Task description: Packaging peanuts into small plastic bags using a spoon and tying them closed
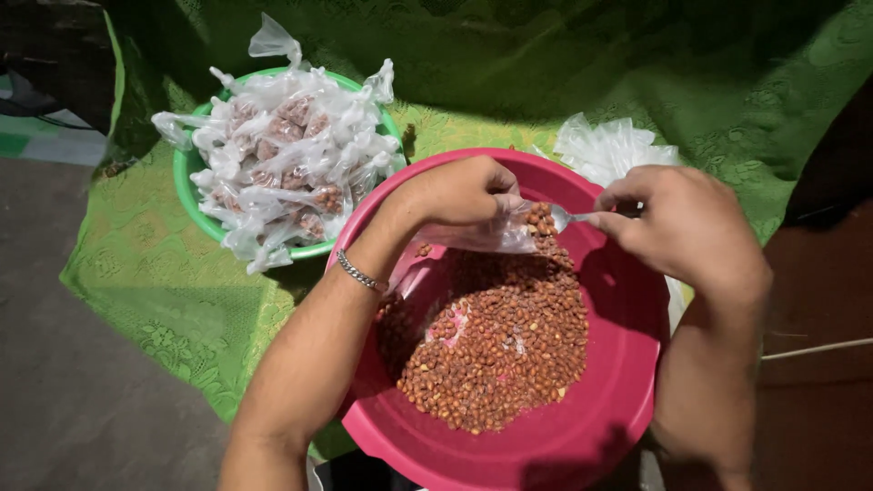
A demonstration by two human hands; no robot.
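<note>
Landmark: pink basin [627,400] of brown peanuts [496,350]. Green bowl [186,182] of filled bags upper-left of it. Left hand [459,191] pinches clear bag [486,235] over basin, mouth facing right. Right hand [687,223] grips spoon [562,216], long axis horizontal, bowl pointing left into bag. Green patterned cloth [155,282] under everything, bare grey floor left.

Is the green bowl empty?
No, the green bowl is piled with small tied plastic bags of peanuts.

Round pink plastic basin [591,427] below the hands was full of reddish-brown peanuts [496,350]; green plastic bowl [186,182] sat left, on green floral-patterned cloth [155,291].
</note>
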